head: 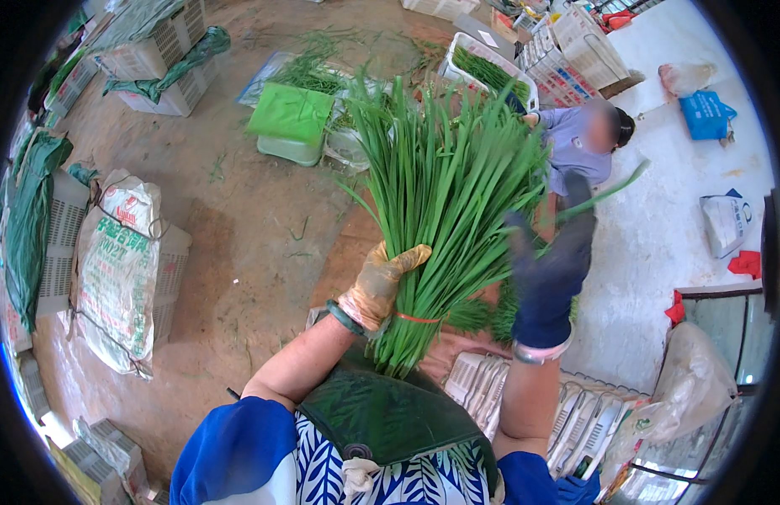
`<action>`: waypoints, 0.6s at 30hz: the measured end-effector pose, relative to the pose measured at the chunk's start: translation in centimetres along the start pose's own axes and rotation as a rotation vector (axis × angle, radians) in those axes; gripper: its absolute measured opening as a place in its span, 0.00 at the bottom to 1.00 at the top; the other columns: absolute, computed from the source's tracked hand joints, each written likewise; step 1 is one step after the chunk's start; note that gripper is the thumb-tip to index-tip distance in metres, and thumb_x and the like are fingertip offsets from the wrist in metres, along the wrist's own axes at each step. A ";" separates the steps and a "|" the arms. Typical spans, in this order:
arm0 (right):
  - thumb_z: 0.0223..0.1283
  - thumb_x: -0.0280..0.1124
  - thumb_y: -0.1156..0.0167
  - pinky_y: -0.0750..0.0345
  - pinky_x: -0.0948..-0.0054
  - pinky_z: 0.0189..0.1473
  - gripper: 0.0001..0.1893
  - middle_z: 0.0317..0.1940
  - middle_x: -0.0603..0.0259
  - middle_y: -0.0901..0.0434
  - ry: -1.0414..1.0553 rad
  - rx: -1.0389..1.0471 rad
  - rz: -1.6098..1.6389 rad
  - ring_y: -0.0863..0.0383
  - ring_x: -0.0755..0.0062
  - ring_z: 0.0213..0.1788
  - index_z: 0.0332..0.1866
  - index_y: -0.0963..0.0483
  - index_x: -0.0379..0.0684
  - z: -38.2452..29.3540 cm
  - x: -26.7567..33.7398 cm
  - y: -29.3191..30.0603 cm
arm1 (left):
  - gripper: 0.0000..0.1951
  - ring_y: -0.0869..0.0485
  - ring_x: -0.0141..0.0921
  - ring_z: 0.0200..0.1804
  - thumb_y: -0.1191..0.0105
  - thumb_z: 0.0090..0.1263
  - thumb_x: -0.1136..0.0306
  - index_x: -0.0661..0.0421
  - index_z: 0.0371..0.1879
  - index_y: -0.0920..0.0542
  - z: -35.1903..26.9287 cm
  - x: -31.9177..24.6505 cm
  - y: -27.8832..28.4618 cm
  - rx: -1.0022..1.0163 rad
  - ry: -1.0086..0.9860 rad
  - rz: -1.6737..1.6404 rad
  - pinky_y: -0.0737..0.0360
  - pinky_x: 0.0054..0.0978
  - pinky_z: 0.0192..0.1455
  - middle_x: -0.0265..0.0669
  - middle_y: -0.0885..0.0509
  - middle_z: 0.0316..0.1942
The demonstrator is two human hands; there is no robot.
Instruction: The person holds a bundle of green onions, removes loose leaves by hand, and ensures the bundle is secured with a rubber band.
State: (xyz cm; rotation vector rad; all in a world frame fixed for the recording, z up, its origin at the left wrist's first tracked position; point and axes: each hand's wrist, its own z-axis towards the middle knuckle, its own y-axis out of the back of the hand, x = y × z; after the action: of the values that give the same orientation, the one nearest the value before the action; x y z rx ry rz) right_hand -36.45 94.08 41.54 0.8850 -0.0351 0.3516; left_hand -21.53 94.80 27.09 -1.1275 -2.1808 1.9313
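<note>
A large bunch of long green leaves, apparently garlic chives, stands fanned out above my lap. An orange band circles its lower part. My left hand, in a stained yellowish glove, grips the bunch just above the band, thumb across the stems. My right hand, in a dark blue glove, is raised at the bunch's right side, blurred, with fingers apart. A long loose leaf crosses by its fingers; whether the hand touches it I cannot tell. The cut ends rest near a dark green apron.
A person in a purple top sits at the upper right, beside a white crate of greens. A stool with a green cover stands ahead. Stacked white baskets lie below right. Crates and a printed sack stand left.
</note>
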 end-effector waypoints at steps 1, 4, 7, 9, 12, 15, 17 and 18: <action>0.47 0.33 0.35 0.35 0.52 0.61 0.21 0.47 0.57 0.26 0.142 0.103 -0.098 0.28 0.59 0.53 0.47 0.28 0.41 0.0 2.2 0.3 | 0.16 0.20 0.28 0.43 0.45 0.64 0.71 0.59 0.51 0.27 -0.2 0.0 0.3 0.022 0.004 0.005 0.21 0.28 0.47 0.35 0.20 0.44; 0.48 0.44 0.38 0.45 0.38 0.63 0.17 0.38 0.55 0.23 0.711 0.497 -0.194 0.28 0.57 0.54 0.38 0.24 0.43 -2.2 2.6 -1.7 | 0.19 0.22 0.29 0.47 0.46 0.64 0.71 0.59 0.54 0.29 -0.6 0.1 -0.3 0.048 -0.045 0.032 0.23 0.29 0.50 0.35 0.22 0.48; 0.47 0.44 0.41 0.50 0.32 0.63 0.13 0.28 0.62 0.25 0.608 0.460 -0.142 0.26 0.59 0.48 0.28 0.25 0.45 -3.3 0.2 -3.2 | 0.18 0.21 0.29 0.46 0.46 0.64 0.73 0.59 0.53 0.28 -0.4 0.2 -0.6 0.010 -0.031 -0.056 0.23 0.28 0.50 0.35 0.21 0.48; 0.48 0.44 0.41 0.50 0.37 0.65 0.12 0.24 0.64 0.29 0.624 0.568 -0.213 0.28 0.62 0.38 0.25 0.27 0.46 -3.8 -0.4 -2.3 | 0.14 0.20 0.26 0.43 0.46 0.64 0.75 0.57 0.49 0.24 -0.5 0.2 -0.3 -0.021 -0.003 -0.098 0.22 0.26 0.48 0.33 0.19 0.43; 0.47 0.43 0.40 0.46 0.44 0.65 0.11 0.25 0.65 0.30 0.611 0.618 -0.259 0.29 0.64 0.36 0.26 0.27 0.47 -4.3 -0.5 -1.8 | 0.18 0.20 0.32 0.46 0.47 0.64 0.74 0.59 0.53 0.28 -0.3 0.5 0.6 -0.010 -0.008 -0.151 0.22 0.31 0.51 0.38 0.20 0.47; 0.46 0.41 0.37 0.38 0.55 0.61 0.12 0.30 0.67 0.28 0.561 0.613 -0.265 0.27 0.66 0.39 0.33 0.26 0.47 -4.6 -0.1 -1.2 | 0.21 0.20 0.37 0.48 0.47 0.63 0.73 0.60 0.56 0.30 -0.4 0.4 0.5 -0.004 0.002 -0.204 0.22 0.35 0.53 0.42 0.21 0.50; 0.46 0.40 0.37 0.35 0.58 0.58 0.13 0.32 0.66 0.26 0.527 0.577 -0.231 0.26 0.66 0.40 0.37 0.25 0.47 -4.7 -0.2 -1.2 | 0.21 0.20 0.38 0.48 0.48 0.63 0.73 0.60 0.56 0.31 -0.2 0.4 0.7 0.011 0.028 -0.259 0.22 0.36 0.53 0.43 0.22 0.50; 0.48 0.41 0.39 0.35 0.59 0.56 0.14 0.32 0.66 0.26 0.536 0.556 -0.214 0.27 0.65 0.39 0.38 0.26 0.46 -4.7 -0.4 -1.2 | 0.16 0.19 0.34 0.45 0.48 0.65 0.73 0.59 0.52 0.26 0.0 0.5 0.9 0.020 0.022 -0.281 0.20 0.33 0.51 0.39 0.19 0.46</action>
State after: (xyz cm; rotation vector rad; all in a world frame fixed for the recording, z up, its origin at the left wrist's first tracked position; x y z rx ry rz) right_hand -36.98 96.85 37.53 1.3022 0.6758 0.3952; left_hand -21.44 95.01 26.12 -0.7843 -2.1659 1.8081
